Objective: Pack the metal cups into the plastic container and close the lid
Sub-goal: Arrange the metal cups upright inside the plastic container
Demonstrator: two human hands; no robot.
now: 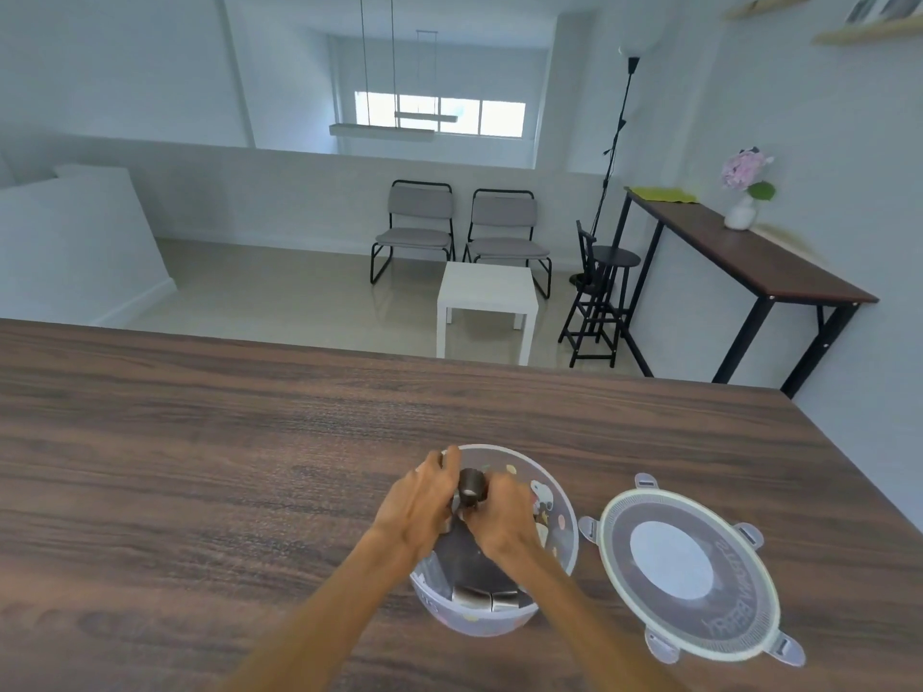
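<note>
A round translucent plastic container [562, 551] with small printed pictures stands on the wooden table near its front edge. Both hands are over its opening. My left hand [417, 501] and my right hand [502, 514] together grip a small dark metal cup [472, 484], held tilted just above the bowl. More metal cups [487, 597] lie at the bottom of the container, partly hidden by my forearms. The round lid [692, 566] with several clip tabs lies flat on the table, right of the container and apart from it.
The dark wooden table [225, 442] stretches wide to the left and back. Beyond its far edge are a white side table [487, 302], two grey chairs, a black stool and a narrow console table with a flower vase [741, 212].
</note>
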